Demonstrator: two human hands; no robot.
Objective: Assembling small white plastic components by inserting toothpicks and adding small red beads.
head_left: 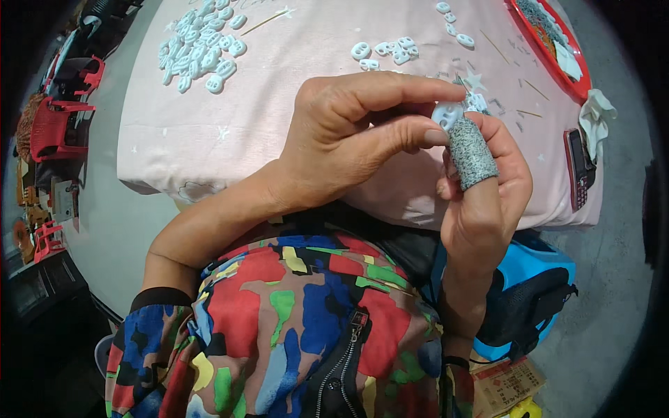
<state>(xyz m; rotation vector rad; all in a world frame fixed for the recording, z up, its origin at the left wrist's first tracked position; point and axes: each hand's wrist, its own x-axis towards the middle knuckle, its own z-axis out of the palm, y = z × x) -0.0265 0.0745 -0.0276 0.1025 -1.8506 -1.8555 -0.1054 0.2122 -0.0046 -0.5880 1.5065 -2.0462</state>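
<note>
Between the thumb and forefinger of my left hand (341, 136) is a small white plastic piece with round holes (444, 113). My right hand (498, 167) meets it from the right, its fingers curled and closed against the piece. A grey speckled knit sleeve (474, 153) covers its thumb. What else the right fingertips hold is hidden behind that thumb. Just beyond the fingers lie more white pieces (476, 103), partly covered. Farther off on the pink cloth is a small group of similar pieces (403, 50).
A large heap of white pieces (198, 49) lies at the far left of the pink-covered table (209, 132). Thin sticks (493, 45) and tiny metallic bits are scattered at right. A red tray (582, 87), white cloth (596, 118) and phone (577, 167) sit along the right edge.
</note>
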